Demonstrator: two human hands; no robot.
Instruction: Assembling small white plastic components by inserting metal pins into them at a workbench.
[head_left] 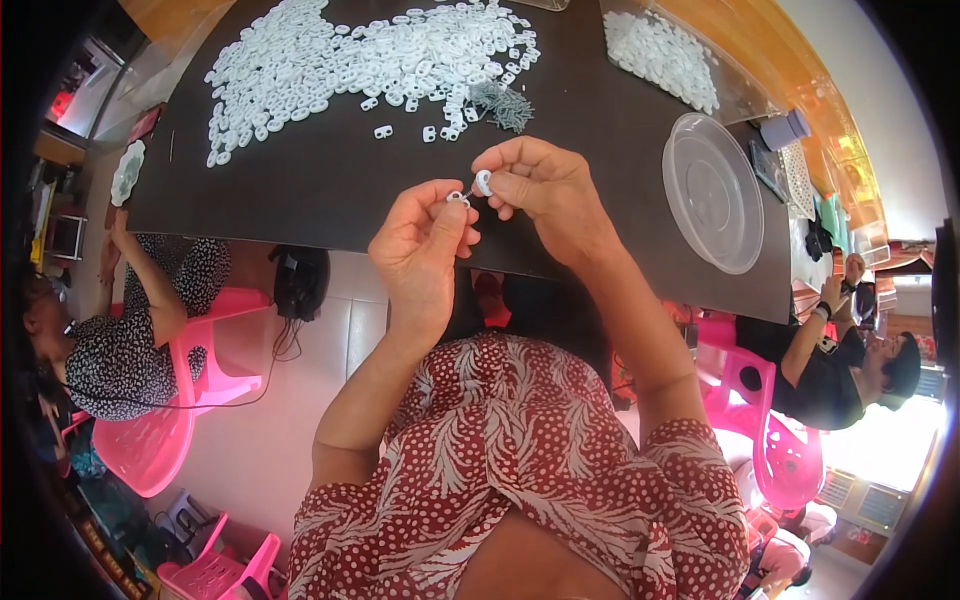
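Note:
Over the near edge of the dark table, my two hands meet fingertip to fingertip. My left hand (420, 240) is closed, pinching a small white plastic piece (457, 198) between thumb and fingers. A white oval plastic ring (483, 182) is pinched by my right hand (548, 188), just right of that piece. Between the two pieces shows a thin grey pin or screw; its ends are too small to make out. Just beyond my hands lies a small heap of grey screws (508, 108). It touches a wide pile of white plastic pieces (290, 75), with a few loose ones in front.
A round clear plastic lid (713, 193) lies on the table (600, 130) at the right. Behind it stands a clear bin of white pieces (660, 60), near a purple-grey cup (785, 130). Other people sit on pink chairs (150, 440) at both sides.

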